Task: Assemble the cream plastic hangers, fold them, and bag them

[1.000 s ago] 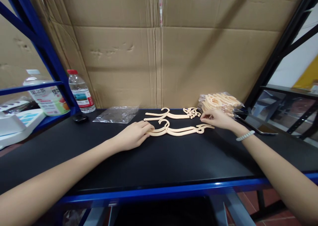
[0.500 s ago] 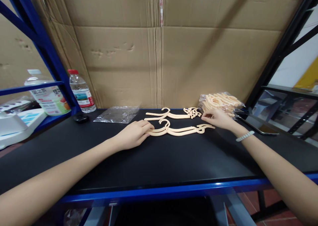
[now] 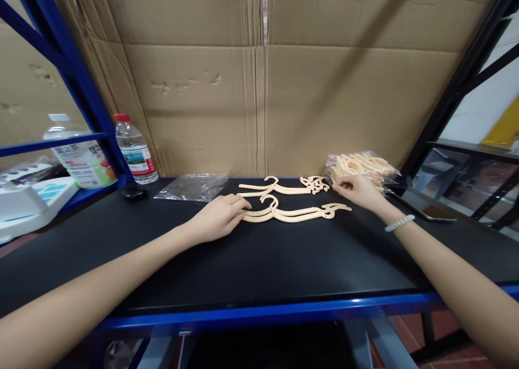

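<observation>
In the head view, a pair of beige folding clothes hangers (image 3: 298,216) lies flat on the black table, nested together, with narrow pointed pieces extending right. My left hand (image 3: 221,216) is closed around their left end, which its fingers partly hide. Behind them are more beige hangers (image 3: 292,190), with a small heap of curly beige parts (image 3: 314,184) at their right end. My right hand (image 3: 360,191) hovers just right of that heap, thumb and fingertips pinched together. Whatever is between those fingertips, if anything, is too small to make out.
Behind my right hand sits a clear bag of beige hanger parts (image 3: 360,164), with a phone-like flat object (image 3: 436,212) beside it. A clear plastic bag (image 3: 192,188), a black object (image 3: 134,192) and a red-capped bottle (image 3: 135,150) are at left. Cardboard (image 3: 194,109) walls the back.
My right hand has shifted slightly, its fingertips rising a little beside the heap of curly parts. My left hand stays on the hangers, which lie in the same place.
</observation>
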The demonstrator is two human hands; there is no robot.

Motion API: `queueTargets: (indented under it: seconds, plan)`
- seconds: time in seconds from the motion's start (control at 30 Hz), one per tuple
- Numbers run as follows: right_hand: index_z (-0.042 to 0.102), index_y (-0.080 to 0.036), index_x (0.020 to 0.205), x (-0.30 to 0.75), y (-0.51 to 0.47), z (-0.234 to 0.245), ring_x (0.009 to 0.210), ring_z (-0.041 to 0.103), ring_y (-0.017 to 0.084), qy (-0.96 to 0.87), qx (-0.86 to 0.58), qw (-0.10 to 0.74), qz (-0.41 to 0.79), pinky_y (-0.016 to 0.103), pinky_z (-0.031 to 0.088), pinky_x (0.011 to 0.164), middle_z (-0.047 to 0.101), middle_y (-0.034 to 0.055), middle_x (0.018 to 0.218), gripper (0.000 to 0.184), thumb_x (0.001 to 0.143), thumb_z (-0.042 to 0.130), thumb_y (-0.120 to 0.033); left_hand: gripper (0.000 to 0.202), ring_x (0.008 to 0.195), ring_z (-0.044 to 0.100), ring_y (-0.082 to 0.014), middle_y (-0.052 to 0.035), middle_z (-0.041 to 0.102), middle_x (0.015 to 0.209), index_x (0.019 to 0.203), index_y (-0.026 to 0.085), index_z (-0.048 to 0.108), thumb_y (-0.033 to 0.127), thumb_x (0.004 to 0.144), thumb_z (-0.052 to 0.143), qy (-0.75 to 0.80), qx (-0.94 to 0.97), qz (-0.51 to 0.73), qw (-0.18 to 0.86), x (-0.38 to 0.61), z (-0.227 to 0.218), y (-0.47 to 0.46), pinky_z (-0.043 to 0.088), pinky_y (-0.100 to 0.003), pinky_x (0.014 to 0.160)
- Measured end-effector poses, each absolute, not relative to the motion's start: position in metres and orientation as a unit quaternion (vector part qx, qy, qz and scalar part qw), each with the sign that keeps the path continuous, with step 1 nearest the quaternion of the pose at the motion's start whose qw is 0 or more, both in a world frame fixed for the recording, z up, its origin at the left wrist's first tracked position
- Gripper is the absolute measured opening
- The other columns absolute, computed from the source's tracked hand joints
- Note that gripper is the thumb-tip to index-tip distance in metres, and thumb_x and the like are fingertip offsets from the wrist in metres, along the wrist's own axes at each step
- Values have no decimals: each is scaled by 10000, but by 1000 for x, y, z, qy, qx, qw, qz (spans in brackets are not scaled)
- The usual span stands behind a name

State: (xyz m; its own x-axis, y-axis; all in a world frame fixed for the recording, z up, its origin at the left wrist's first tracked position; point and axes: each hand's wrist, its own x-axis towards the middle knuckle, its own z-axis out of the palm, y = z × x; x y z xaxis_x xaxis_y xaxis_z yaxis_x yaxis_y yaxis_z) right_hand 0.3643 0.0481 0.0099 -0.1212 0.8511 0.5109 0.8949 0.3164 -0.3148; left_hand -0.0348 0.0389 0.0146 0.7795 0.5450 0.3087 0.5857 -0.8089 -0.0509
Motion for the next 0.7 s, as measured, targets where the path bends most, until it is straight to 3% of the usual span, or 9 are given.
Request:
queueTargets:
  seconds: [0.33, 0.7]
  plan:
    - [698, -161, 783, 366, 53, 3, 618, 652, 180, -750, -597, 283, -24, 272, 483, 579, 705, 49, 671, 200, 800, 531, -271, 202, 914, 598, -228, -80, 641, 1006, 1040, 162, 560, 152, 920, 399, -304, -938, -151, 78, -35, 16, 40, 461, -358, 785]
    - [729, -161, 858, 363, 60, 0, 772, 623, 235, -773, -587, 170, -172, 322, 444, 665, 694, 106, 831, 235, 804, 501, -147, 223, 936, 607, -230, -93, 632, 1049, 1032, 168, 582, 134, 872, 430, -354, -919, -167, 37, -38, 15, 47, 476, -367, 834]
